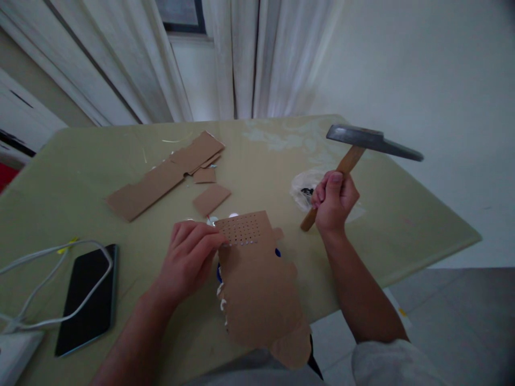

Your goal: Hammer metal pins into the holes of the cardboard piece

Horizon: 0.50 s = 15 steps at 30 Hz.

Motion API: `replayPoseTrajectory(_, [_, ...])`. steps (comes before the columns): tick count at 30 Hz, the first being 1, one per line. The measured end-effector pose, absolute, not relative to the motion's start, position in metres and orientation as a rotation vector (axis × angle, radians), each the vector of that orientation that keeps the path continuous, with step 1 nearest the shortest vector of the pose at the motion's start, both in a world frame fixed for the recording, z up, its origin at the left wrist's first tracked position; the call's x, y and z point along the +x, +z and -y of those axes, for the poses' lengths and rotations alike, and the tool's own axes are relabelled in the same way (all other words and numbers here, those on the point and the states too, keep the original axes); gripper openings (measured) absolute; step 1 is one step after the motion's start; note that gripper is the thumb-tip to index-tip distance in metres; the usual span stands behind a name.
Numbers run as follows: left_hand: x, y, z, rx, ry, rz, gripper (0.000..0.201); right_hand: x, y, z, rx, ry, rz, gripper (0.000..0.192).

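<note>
The head camera looks forward and down at the nearby table [261, 177].

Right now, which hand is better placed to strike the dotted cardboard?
Probably the right hand: it holds the hammer by its wooden handle, head raised, while the left hand touches the dotted cardboard.

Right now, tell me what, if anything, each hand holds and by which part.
The right hand grips the hammer by its wooden handle. The left hand is at the left edge of the perforated cardboard; whether it pinches anything cannot be told.
</note>
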<state>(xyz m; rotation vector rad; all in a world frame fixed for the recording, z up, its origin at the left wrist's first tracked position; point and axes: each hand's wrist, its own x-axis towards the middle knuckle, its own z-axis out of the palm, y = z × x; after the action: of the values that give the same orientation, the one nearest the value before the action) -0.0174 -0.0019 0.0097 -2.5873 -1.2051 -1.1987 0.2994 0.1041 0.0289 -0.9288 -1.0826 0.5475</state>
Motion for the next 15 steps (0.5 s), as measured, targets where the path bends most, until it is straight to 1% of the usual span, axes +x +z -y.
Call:
replayPoseTrajectory(3, [-0.018, 0.0123, 0.0033, -2.669, -1.101, 1.116, 0.019, 0.2989, 0.0296, -0.1035, -0.931, 0.549, 1.083, 0.059])
replayPoseTrajectory(8, [-0.0197, 0.0114, 0.0027, -2.708, -1.033, 1.114, 0.023, 0.2974, 0.0305, -0.1028, -0.954, 0.542, 1.098, 0.061])
replayPoseTrajectory(15, [-0.0198, 0.0142, 0.0028, -2.693, -1.083, 1.067, 0.024, 0.2956, 0.0304, -0.1015, -0.942, 0.543, 1.109, 0.06])
